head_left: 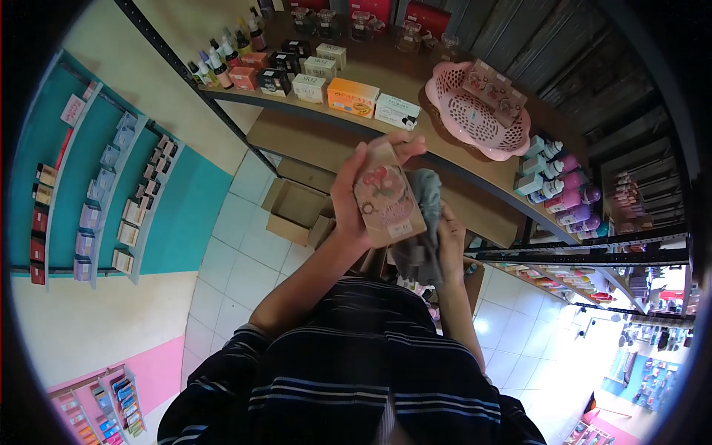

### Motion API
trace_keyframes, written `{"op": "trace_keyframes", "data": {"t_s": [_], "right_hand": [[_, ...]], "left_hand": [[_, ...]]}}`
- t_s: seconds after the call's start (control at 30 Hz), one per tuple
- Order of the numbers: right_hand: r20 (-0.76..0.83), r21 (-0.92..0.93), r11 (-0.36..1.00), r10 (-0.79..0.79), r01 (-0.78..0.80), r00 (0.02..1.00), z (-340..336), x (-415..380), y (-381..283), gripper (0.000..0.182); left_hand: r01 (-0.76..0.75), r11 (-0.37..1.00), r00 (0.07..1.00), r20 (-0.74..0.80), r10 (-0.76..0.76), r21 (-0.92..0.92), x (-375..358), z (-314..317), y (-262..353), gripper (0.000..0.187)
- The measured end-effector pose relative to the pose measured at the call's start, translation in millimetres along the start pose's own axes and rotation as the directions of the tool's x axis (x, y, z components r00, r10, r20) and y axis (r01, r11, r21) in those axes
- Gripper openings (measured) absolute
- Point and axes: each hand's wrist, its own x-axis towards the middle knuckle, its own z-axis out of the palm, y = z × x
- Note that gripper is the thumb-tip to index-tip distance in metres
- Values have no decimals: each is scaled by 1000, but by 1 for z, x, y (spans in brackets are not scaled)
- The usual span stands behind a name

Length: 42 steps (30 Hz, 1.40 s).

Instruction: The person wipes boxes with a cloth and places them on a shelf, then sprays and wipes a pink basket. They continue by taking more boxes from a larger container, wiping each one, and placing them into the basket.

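A pinkish-brown box (388, 199) with a cherry picture and a small white price label is held upright in my left hand (347, 194), thumb and fingers wrapped around its edges. Close beside it, my right hand (451, 241) grips a crumpled grey cloth (421, 248) that hangs down and overlaps the box's right edge in this view. On the shelf beyond, a pink basket (437, 89) with a scalloped rim and pierced holes carries another box (495, 93) of similar cherry design.
The wooden shelf (445, 142) bears an orange papaya box (353, 98), a white box (397, 111), small cartons, dropper bottles and perfume bottles. Several coloured bottles (567, 199) line its right end. An open cardboard box (293, 211) rests below. Wall shelves (104, 185) hold products at left.
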Motion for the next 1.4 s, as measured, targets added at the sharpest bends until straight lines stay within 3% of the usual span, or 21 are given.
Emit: {"op": "trace_keyframes", "data": {"t_s": [0.1, 0.17, 0.2, 0.23, 0.27, 0.37, 0.4, 0.43, 0.5, 0.53, 0.57, 0.6, 0.7, 0.77, 0.83, 0.9, 1.0, 1.07, 1.13, 1.23, 1.4], "right_hand": [[-131, -35, 999, -1, -4, 991, 28, -6, -20, 33], [-61, -205, 961, -203, 187, 977, 29, -8, -18, 28], [40, -283, 918, -277, 277, 960, 20, -4, -11, 24], [38, -290, 911, -295, 293, 955, 16, -3, -10, 24], [55, -270, 929, -246, 251, 968, 14, -4, -10, 22], [28, -158, 982, -99, 102, 995, 26, -14, -28, 23], [7, 60, 990, -128, 128, 992, 30, -17, -29, 28], [-17, 275, 950, -151, 150, 988, 30, -20, -30, 33], [26, 293, 954, -77, 66, 997, 22, -25, -25, 30], [9, -28, 996, -80, 80, 997, 20, -27, -19, 28], [-8, -346, 935, -89, 80, 996, 20, -25, -15, 28], [-61, -272, 959, -98, 78, 993, 26, -23, -18, 33], [-116, -152, 988, 11, -29, 993, 25, -13, -35, 29], [-165, -463, 886, -116, 27, 979, -1, 5, -47, 30], [-99, -447, 833, -407, 325, 908, -31, 54, -62, 30], [-23, -787, 534, -524, 308, 851, -44, 101, -108, 27], [228, -807, 404, -461, 431, 858, -76, 202, -128, 25], [317, -811, 335, -438, 480, 841, -84, 257, -124, 25], [412, -836, 320, -171, 446, 895, -83, 302, -117, 27], [528, -816, 267, -18, 513, 849, -92, 359, -93, 30], [527, -837, 162, -16, 522, 850, -107, 404, -64, 33]], "left_hand": [[89, 987, 996, 15, -92, 136, -13, 1, -14, 49], [48, 971, 983, -183, -4, 236, -24, 2, -31, 47], [45, 971, 986, -166, -6, 233, -27, -1, -34, 47], [175, 963, 969, -209, -132, 206, -29, -5, -34, 47], [302, 937, 934, -251, -255, 174, -30, -9, -33, 46], [348, 936, 924, -188, -332, 58, -30, -15, -25, 43], [247, 968, 926, -304, -223, 41, -28, -7, -28, 43], [244, 969, 930, -293, -222, 41, -28, -11, -30, 43], [15, 970, 925, -372, 78, 241, -26, -22, -32, 42], [12, 971, 927, -367, 78, 237, -27, -24, -33, 42], [-47, 868, 910, -337, 241, 494, -26, -24, -33, 43], [-93, 695, 881, -266, 391, 713, -26, -23, -34, 44], [-172, 801, 814, -375, 444, 574, -23, -28, -46, 49], [-199, 830, 842, -343, 417, 521, -23, -24, -39, 50], [-217, 858, 869, -309, 387, 465, -25, -29, -32, 51], [-95, 827, 857, -378, 351, 554, -30, -43, -27, 49], [-48, 680, 831, -348, 433, 731, -35, -54, -22, 45], [-67, 695, 810, -368, 457, 716, -36, -40, -20, 41], [-84, 704, 785, -389, 483, 705, -37, -32, -17, 37], [-39, 675, 769, -409, 491, 737, -41, -35, -10, 34], [13, 599, 721, -423, 550, 800, -48, -45, -2, 35]]}}
